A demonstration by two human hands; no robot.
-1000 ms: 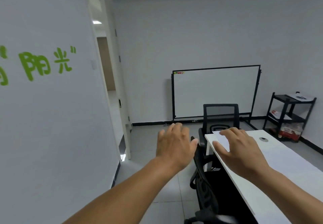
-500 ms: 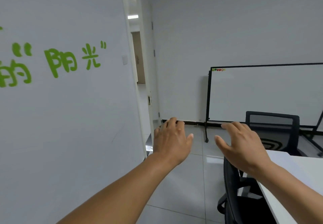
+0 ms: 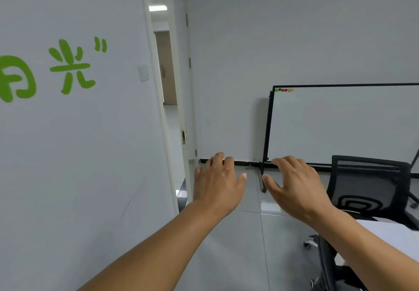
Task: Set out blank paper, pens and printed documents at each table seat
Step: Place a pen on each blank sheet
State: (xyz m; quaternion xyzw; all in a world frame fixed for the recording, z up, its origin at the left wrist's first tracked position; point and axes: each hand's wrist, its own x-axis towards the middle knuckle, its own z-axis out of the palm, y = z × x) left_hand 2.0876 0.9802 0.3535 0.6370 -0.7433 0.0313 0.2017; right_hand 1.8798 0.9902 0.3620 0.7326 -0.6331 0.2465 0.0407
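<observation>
While nothing is carried: both hands hover beside the whiteboard (image 3: pixel 344 125).
Left hand (image 3: pixel 218 183): fingers apart, empty.
Right hand (image 3: pixel 297 186): fingers apart, empty.
Advice: collect supplies first; worktop (image 3: pixel 394 234) lies below the whiteboard.

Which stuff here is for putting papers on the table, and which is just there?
For the job:
- white table
- black chair at its end
- left hand and right hand, both holding nothing

Just there:
- whiteboard
- coloured magnets on it
- green wall letters
- open doorway
</observation>
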